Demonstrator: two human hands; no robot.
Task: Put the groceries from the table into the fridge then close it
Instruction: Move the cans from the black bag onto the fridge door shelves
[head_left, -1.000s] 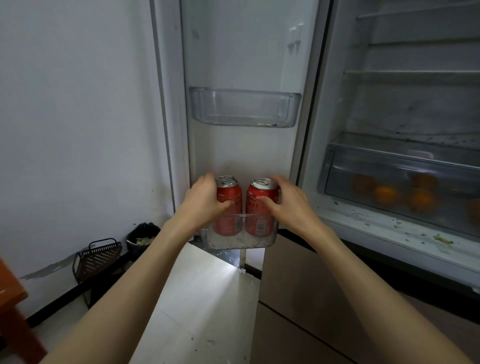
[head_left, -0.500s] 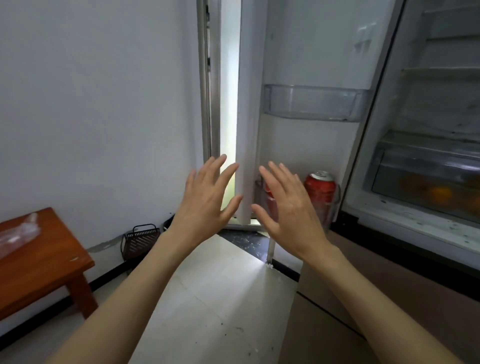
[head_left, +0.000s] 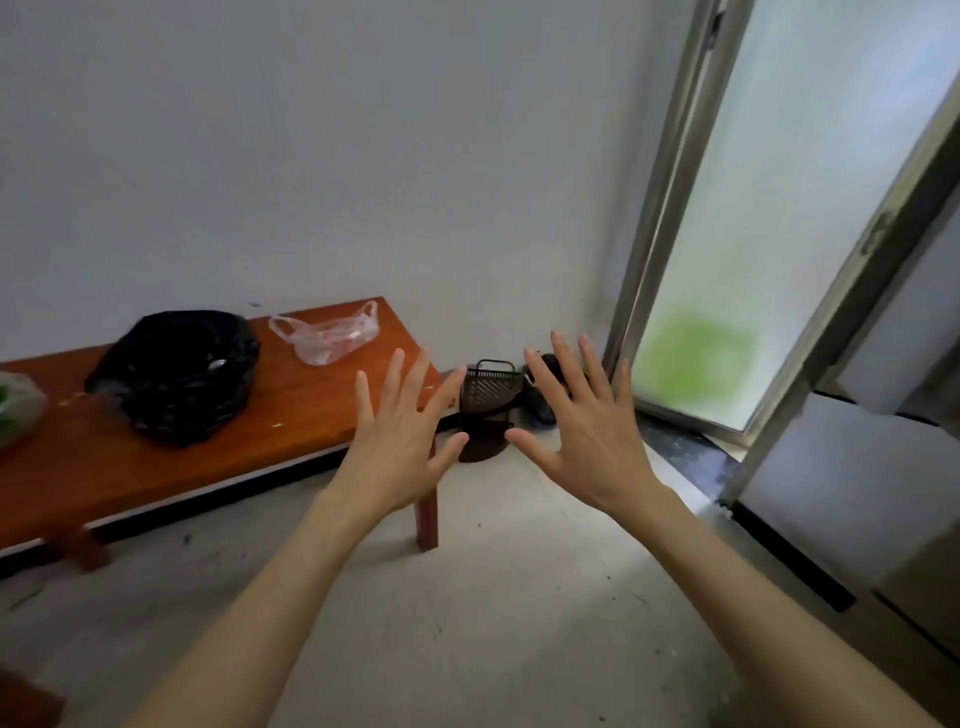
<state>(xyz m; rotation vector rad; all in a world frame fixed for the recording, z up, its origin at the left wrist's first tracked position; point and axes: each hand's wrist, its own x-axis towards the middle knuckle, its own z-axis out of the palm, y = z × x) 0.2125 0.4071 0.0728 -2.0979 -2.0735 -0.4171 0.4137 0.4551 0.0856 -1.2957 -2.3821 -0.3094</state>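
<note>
Nearest me, my left hand (head_left: 402, 431) and right hand (head_left: 584, 426) were both raised with fingers spread wide, holding nothing. Beyond them stood the wooden table (head_left: 311, 410), and on it groceries remained: a black bag (head_left: 176, 374), a clear plastic bag (head_left: 330, 335) and a green-filled bag (head_left: 15, 410) at the left edge. The fridge (head_left: 883, 467) showed only at the far right; I judged more trips were left and the closing not yet done.
</note>
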